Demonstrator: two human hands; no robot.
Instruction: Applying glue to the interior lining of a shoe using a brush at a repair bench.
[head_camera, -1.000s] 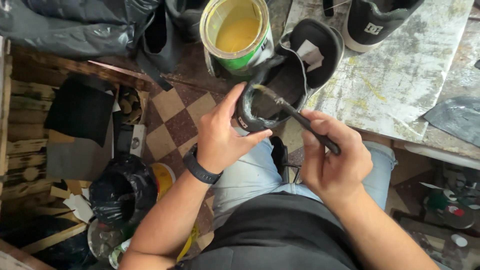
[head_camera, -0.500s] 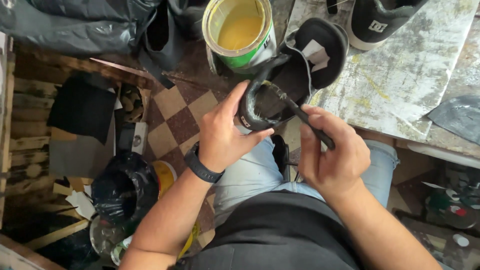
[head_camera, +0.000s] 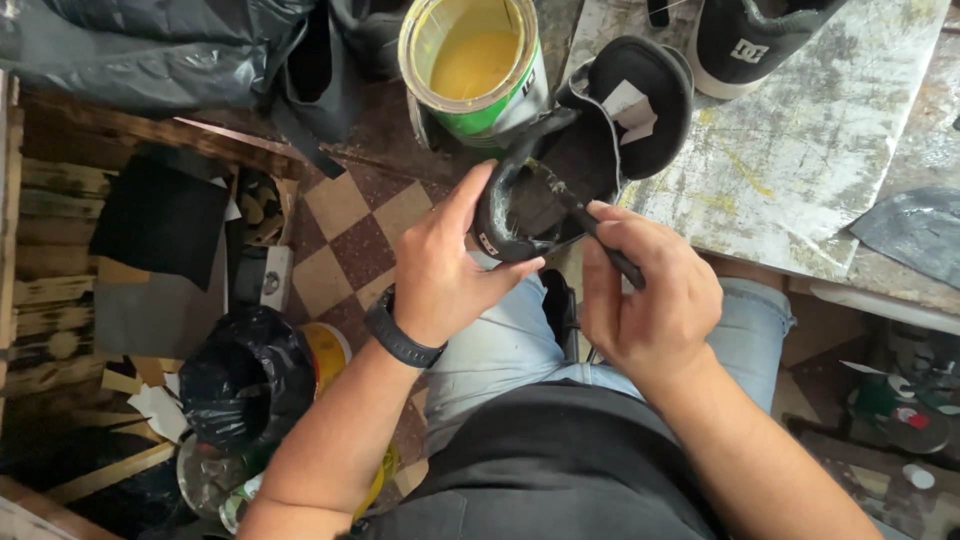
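Now your left hand (head_camera: 440, 275) grips the black shoe upper (head_camera: 560, 190) by its heel end, thumb along the outer edge and fingers curled underneath, holding it up over your lap in front of the counter (head_camera: 800, 170). Your right hand (head_camera: 650, 290) is closed narrow around a dark brush handle (head_camera: 600, 240), whose tip lies inside the opening of the upper. Against half a second ago, little has changed: both grips are the same, the upper sits in the same place below the can, and the brush tip has only shifted slightly along the inner rim. A second ago the handle pointed a bit more to your right; it now lies steeper toward the opening.

Just beyond the upper, touching or nearly touching its tongue, stands an open can of yellow glue (head_camera: 475, 60) with a green band. A finished black shoe with a white sole (head_camera: 750, 40) rests on the paint-stained counter, well apart from your hands. Down to your left, a bin lined with a black bag (head_camera: 245, 380) sits on the checked floor (head_camera: 350, 240).
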